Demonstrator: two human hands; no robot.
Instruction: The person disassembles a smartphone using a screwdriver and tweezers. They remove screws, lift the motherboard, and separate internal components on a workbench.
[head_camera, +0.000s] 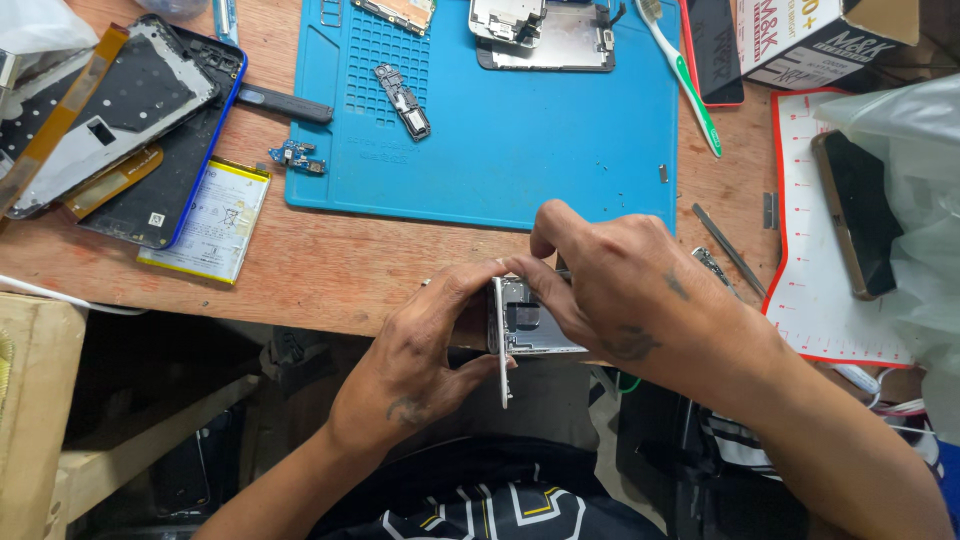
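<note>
Both hands meet at the near edge of the bench (360, 270), just in front of the work mat (520, 170) — the left hand (420, 350) on the left, the right hand (630, 290) on the right, with a phone frame (520, 325) held between them, on edge. On the mat, toward its far side, lie a small module (403, 100) and an opened phone (545, 35); a toothbrush (685, 80) lies along its right edge. Left of the mat sit a small circuit board (297, 157), a battery (212, 222) and — further left — stacked phone housings (120, 120). Right of the hands lie tweezers (730, 250), then a second mat (810, 260) carrying another phone (858, 212).
</note>
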